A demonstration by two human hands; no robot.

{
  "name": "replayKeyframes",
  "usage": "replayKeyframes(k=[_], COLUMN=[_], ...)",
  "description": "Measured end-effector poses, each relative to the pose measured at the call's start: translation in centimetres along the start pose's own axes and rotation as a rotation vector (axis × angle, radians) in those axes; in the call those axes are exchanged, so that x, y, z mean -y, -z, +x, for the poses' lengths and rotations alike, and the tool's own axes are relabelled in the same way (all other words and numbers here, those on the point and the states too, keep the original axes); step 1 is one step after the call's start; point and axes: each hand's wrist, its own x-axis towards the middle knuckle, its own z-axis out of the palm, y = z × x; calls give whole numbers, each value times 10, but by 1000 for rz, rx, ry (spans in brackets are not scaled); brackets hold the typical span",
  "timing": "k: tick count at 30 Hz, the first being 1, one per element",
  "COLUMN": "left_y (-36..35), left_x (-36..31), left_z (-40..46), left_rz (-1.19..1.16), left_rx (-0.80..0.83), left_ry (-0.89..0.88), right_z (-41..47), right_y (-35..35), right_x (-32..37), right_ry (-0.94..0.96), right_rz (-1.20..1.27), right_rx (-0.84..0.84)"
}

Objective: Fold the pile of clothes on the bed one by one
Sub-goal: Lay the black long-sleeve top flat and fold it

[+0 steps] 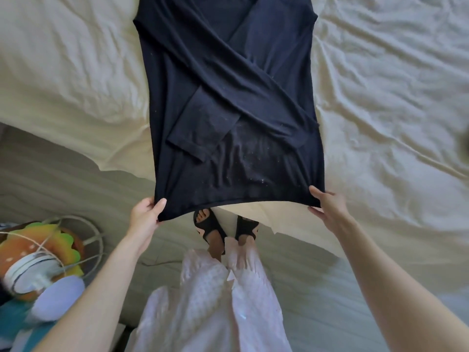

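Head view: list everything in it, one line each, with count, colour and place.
shirt: one, navy, long-sleeved, flat on the bed, sleeves crossed over its body
bed sheet: one, cream, wrinkled, under the shirt
burger-shaped plush: one, orange, yellow and green, lower left
sandals: two, black, on the feet
trousers: one pair, pale pink, bottom centre
left hand: grips the hem's left corner
right hand: grips the hem's right corner

You have 1 dark navy long-sleeved knit top (pixel 228 97) on 1 cream-sheeted bed (pixel 393 97), 2 bare hands, left (pixel 146 215) and right (pixel 327 208), and 2 black sandals (pixel 210 226).
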Motion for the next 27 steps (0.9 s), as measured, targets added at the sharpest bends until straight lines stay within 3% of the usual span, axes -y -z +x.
replayKeyframes(k=[11,23,27], left_y=[4,9,3], left_x=[-6,44,43], left_z=[-71,-197,-219], left_rz=[-216,-372,-493], left_rx=[-142,-222,-214], left_ry=[69,278,294], right_z=[-46,-113,-123], right_y=[53,155,162], right_x=[-19,-63,-50], right_ry=[-17,-211,-157], right_rz=[210,68,104], right_rx=[85,83,82])
